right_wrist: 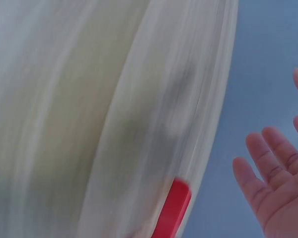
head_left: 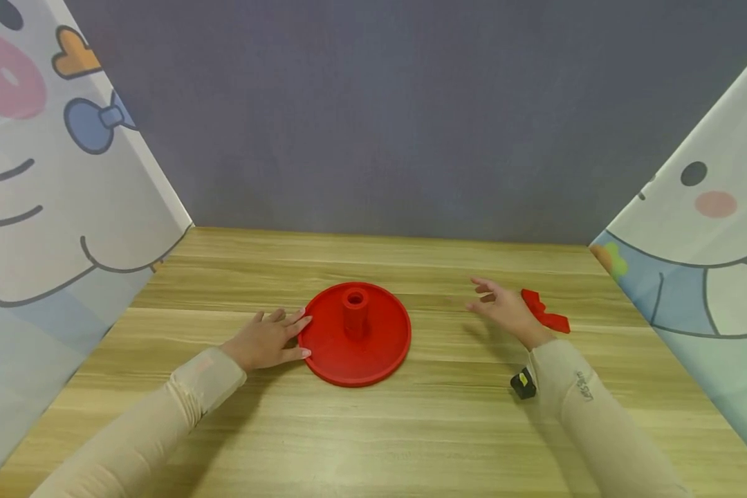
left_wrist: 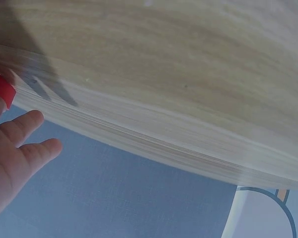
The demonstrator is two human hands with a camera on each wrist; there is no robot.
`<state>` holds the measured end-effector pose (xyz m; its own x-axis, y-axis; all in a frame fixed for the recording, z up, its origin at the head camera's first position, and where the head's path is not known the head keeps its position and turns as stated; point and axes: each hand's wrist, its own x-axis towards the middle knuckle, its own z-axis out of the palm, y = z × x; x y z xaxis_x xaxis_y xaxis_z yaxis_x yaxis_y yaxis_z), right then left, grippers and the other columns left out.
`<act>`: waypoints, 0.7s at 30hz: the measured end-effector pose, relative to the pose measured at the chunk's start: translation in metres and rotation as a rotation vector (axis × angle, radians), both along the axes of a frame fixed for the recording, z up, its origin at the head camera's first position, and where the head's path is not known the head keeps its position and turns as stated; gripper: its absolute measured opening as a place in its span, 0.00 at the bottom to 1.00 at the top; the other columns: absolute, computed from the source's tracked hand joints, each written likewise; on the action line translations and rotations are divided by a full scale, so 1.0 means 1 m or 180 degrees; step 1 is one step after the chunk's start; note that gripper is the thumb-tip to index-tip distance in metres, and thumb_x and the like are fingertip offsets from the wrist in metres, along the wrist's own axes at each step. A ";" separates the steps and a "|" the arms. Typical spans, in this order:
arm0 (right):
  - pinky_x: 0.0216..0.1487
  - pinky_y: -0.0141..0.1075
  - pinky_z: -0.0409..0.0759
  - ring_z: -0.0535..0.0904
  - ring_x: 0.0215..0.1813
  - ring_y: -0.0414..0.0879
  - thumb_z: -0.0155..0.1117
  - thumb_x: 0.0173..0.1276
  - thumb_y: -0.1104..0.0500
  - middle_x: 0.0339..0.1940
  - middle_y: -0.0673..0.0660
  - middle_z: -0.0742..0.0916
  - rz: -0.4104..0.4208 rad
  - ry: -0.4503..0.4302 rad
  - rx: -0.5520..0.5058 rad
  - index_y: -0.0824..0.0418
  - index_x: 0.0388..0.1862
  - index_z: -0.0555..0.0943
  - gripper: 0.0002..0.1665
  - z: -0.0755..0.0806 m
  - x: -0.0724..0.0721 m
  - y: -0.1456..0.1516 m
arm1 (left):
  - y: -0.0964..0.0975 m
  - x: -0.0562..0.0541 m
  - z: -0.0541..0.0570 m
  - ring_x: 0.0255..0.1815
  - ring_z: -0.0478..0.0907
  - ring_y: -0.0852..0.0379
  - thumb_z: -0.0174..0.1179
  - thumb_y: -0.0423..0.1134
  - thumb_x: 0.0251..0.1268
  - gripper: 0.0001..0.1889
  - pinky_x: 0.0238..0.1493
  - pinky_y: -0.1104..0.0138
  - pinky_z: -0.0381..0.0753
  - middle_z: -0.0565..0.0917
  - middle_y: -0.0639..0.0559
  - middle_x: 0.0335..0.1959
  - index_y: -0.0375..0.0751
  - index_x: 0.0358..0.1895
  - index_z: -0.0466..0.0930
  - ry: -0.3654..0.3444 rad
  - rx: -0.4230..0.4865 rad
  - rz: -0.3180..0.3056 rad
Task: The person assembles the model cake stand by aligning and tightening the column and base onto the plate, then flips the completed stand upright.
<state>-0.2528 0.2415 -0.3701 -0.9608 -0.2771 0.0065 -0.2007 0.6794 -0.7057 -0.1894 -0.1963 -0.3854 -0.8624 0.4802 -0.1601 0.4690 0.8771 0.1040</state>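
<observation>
A round red disc (head_left: pixel 324 356) with a raised rim lies on the wooden table, and a hollow red post (head_left: pixel 355 315) stands upright at its middle. My left hand (head_left: pixel 268 340) touches the disc's left rim with spread fingers. In the left wrist view, part of a red object (left_wrist: pixel 1 89) shows beside the left hand (left_wrist: pixel 12 153). My right hand (head_left: pixel 503 308) is held over the table, fingers loosely extended, with nothing in them. Just right of it lies a flat, angular red piece (head_left: pixel 544 312). The right wrist view shows the hand's relaxed fingers (right_wrist: pixel 275 161) and a red edge (right_wrist: pixel 173 210) below.
The wooden table (head_left: pixel 373 443) reaches back to a grey wall panel (head_left: pixel 373 124). Cartoon-printed cloths hang on the left (head_left: pixel 56 207) and right (head_left: pixel 709 235). A small black block (head_left: pixel 523 383) sits by the right cuff.
</observation>
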 end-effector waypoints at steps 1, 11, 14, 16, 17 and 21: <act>0.55 0.56 0.74 0.73 0.58 0.67 0.64 0.67 0.59 0.61 0.73 0.74 -0.0003 0.0033 0.0083 0.70 0.70 0.63 0.37 0.000 0.001 0.004 | 0.000 0.000 0.000 0.65 0.63 0.28 0.52 0.62 0.65 0.38 0.60 0.34 0.59 0.65 0.40 0.71 0.38 0.70 0.64 0.0004 0.0005 -0.0003; 0.53 0.58 0.74 0.75 0.55 0.68 0.64 0.67 0.58 0.59 0.77 0.74 0.0033 0.0170 0.0356 0.75 0.67 0.64 0.36 -0.001 0.009 0.040 | 0.000 0.001 0.000 0.65 0.63 0.28 0.52 0.62 0.65 0.38 0.60 0.34 0.60 0.65 0.40 0.70 0.38 0.70 0.64 0.0037 0.0010 -0.0010; 0.50 0.59 0.74 0.76 0.53 0.69 0.66 0.66 0.59 0.55 0.78 0.76 0.0009 0.0294 0.0495 0.77 0.65 0.66 0.35 -0.002 0.012 0.050 | 0.000 0.002 0.001 0.65 0.63 0.28 0.52 0.62 0.65 0.38 0.60 0.34 0.59 0.65 0.41 0.71 0.38 0.71 0.64 0.0019 0.0006 -0.0001; 0.49 0.58 0.75 0.77 0.51 0.69 0.67 0.65 0.59 0.53 0.77 0.77 -0.0034 0.0369 0.0595 0.77 0.63 0.68 0.34 -0.003 0.014 0.056 | 0.001 0.002 0.002 0.65 0.63 0.28 0.52 0.62 0.66 0.38 0.61 0.34 0.59 0.65 0.41 0.71 0.38 0.71 0.64 0.0004 0.0003 0.0006; 0.48 0.58 0.76 0.77 0.50 0.68 0.67 0.64 0.60 0.52 0.77 0.78 -0.0059 0.0405 0.0647 0.77 0.62 0.69 0.34 -0.004 0.015 0.059 | 0.001 0.002 0.002 0.65 0.63 0.28 0.52 0.62 0.66 0.38 0.60 0.34 0.59 0.64 0.41 0.71 0.38 0.71 0.64 -0.0001 0.0003 0.0005; 0.46 0.54 0.78 0.77 0.49 0.67 0.67 0.64 0.58 0.52 0.77 0.78 -0.0120 0.0269 0.0684 0.78 0.62 0.69 0.34 -0.005 0.020 0.068 | 0.001 0.002 0.002 0.65 0.63 0.28 0.52 0.62 0.66 0.38 0.60 0.34 0.59 0.64 0.41 0.71 0.38 0.71 0.64 -0.0007 -0.0013 0.0013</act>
